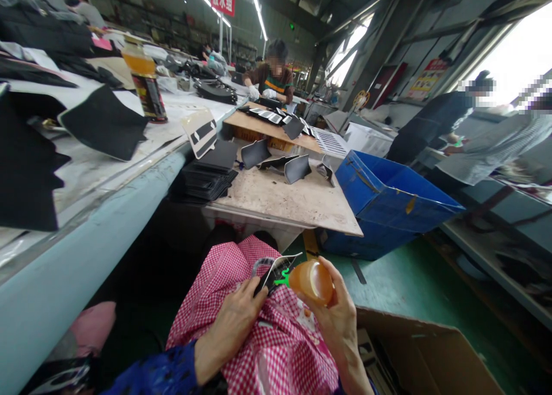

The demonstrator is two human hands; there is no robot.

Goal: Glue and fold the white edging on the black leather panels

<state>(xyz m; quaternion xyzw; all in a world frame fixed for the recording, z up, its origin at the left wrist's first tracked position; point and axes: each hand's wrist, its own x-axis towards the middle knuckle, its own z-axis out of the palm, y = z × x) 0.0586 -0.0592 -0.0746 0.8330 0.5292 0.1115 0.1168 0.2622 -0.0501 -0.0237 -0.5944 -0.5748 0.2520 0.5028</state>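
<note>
Over my lap, covered by a red checked apron, my left hand holds a small black piece with a pale edge, its fingers pressed on the near side. My right hand is wrapped round a bottle of amber liquid. The bottle is tipped to the left, and its green nozzle lies at the black piece. Whether the nozzle touches the piece I cannot tell.
A board ahead bears curved black pieces and a black stack. Blue bins stand right of it, a cardboard box at lower right. Another amber bottle stands on the left table. People work further off.
</note>
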